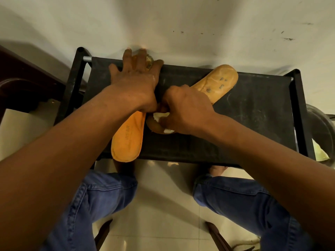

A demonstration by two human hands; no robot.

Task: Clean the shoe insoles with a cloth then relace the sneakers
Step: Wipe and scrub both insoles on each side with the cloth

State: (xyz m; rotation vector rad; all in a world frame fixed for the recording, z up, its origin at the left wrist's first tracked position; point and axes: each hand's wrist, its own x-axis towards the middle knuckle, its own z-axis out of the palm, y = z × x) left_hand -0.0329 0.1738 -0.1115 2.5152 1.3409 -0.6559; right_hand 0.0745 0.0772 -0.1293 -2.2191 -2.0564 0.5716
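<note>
On the desk: two orange insoles lie on a black fabric-topped desk (253,124) set against a pale wall, with the person's knees in blue jeans below it.
Left insole: the left insole (130,138) runs lengthwise away from the person, heel end nearest, toe end at the wall.
Left hand: the left hand (134,78) lies flat with fingers spread, pressing down the toe half of that insole.
Right insole: the right insole (215,84) lies at a slant, its speckled toe end pointing up and to the right, its heel end towards the middle.
Right hand: the right hand (183,109) is curled around a white cloth (160,115), bunched over the right insole's heel end, just beside the left wrist.
Key relation: the right hand is nearer; wiping would likely follow the slanted long axis towards the toe.
Sneakers: none in view.
</note>
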